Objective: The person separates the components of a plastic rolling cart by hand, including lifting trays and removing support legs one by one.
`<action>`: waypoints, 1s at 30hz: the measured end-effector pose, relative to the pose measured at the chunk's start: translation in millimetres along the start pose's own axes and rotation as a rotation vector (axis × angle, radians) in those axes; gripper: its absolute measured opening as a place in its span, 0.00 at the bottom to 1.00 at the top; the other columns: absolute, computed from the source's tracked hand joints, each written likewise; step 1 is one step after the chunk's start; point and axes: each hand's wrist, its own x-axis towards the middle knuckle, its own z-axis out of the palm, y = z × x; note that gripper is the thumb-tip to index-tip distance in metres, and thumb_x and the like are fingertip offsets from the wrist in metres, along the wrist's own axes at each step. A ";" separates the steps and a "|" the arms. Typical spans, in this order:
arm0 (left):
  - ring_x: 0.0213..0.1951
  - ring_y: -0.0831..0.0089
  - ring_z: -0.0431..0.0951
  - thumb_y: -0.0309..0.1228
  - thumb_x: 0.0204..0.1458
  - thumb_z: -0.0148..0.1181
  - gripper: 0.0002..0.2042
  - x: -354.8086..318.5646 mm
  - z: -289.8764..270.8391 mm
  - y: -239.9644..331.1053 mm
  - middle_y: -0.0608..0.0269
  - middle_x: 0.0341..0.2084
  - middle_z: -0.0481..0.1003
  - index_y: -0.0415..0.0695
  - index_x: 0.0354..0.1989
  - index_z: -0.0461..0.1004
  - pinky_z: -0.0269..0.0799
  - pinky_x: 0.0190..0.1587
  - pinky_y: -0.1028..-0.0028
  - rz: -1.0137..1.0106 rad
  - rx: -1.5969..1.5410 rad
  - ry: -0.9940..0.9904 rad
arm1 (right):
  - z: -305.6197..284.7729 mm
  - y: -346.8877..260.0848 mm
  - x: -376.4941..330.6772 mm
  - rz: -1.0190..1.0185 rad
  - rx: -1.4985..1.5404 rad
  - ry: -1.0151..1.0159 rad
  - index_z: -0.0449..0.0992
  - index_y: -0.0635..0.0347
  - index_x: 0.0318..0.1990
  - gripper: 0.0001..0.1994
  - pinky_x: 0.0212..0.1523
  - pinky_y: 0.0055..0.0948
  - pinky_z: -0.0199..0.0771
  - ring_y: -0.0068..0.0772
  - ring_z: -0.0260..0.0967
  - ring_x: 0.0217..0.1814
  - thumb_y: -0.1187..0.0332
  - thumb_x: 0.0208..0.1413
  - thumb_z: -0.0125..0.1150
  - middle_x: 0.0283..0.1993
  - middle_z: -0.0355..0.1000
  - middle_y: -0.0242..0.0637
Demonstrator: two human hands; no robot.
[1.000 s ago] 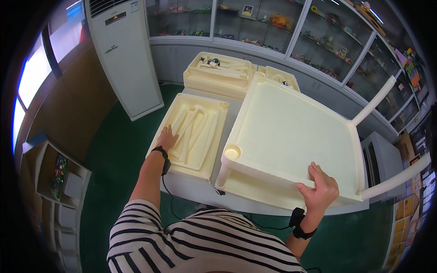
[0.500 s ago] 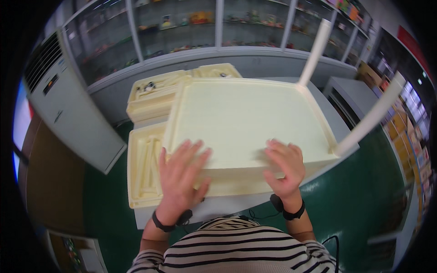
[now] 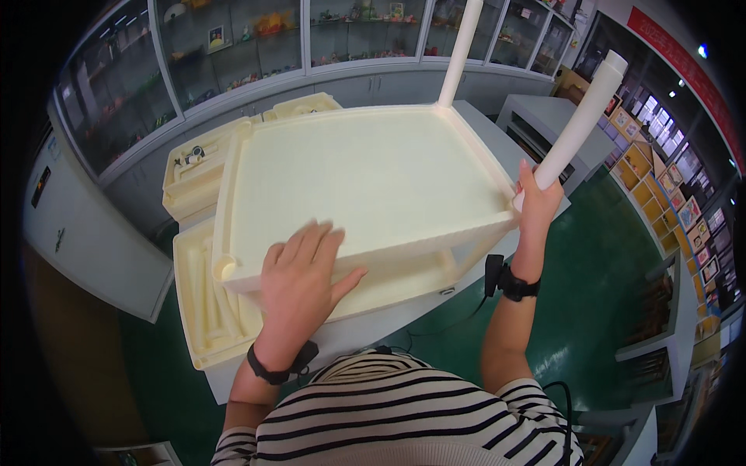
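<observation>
Encircling a smooth cylindrical post, right fingers beside flat rimmed tray

Red banner high up beyond the counter's right edge: row of pale characters, too small to read reliably. White cabinet unit off the counter's left edge: dark script-like mark, small label, neither legible.

Grey-framed glass display cabinets stand behind, a tall white air conditioner at left, a long red banner upper right.
</observation>
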 end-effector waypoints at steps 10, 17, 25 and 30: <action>0.36 0.64 0.77 0.49 0.32 0.65 0.25 -1.9 9.8 0.8 0.57 0.34 0.76 0.42 0.35 0.72 0.70 0.31 0.71 0.056 0.065 -0.003 | -27.7 19.3 43.3 0.148 0.616 -0.806 0.63 0.60 0.25 0.09 0.17 0.20 0.55 0.20 0.56 0.13 0.74 0.43 0.60 0.14 0.59 0.27; 0.35 0.65 0.77 0.48 0.31 0.66 0.24 -8.1 15.7 4.5 0.58 0.34 0.76 0.43 0.33 0.72 0.70 0.30 0.72 0.034 0.114 0.018 | -19.9 -2.4 25.0 0.090 0.284 -0.539 0.64 0.63 0.39 0.16 0.24 0.27 0.64 0.25 0.62 0.19 0.69 0.45 0.62 0.18 0.62 0.31; 0.33 0.66 0.77 0.49 0.32 0.65 0.24 0.2 9.0 11.6 0.59 0.33 0.76 0.43 0.32 0.72 0.70 0.29 0.73 0.047 0.124 0.012 | -7.8 0.5 15.8 -0.010 0.008 -0.139 0.64 0.65 0.31 0.10 0.19 0.24 0.61 0.21 0.58 0.17 0.75 0.45 0.61 0.22 0.62 0.32; 0.32 0.68 0.77 0.49 0.33 0.65 0.23 -3.0 12.4 18.8 0.60 0.32 0.76 0.42 0.31 0.73 0.70 0.28 0.74 0.031 0.132 0.000 | -12.7 -3.4 30.9 0.022 0.203 -0.299 0.62 0.62 0.26 0.09 0.17 0.23 0.58 0.21 0.57 0.15 0.76 0.46 0.60 0.15 0.56 0.28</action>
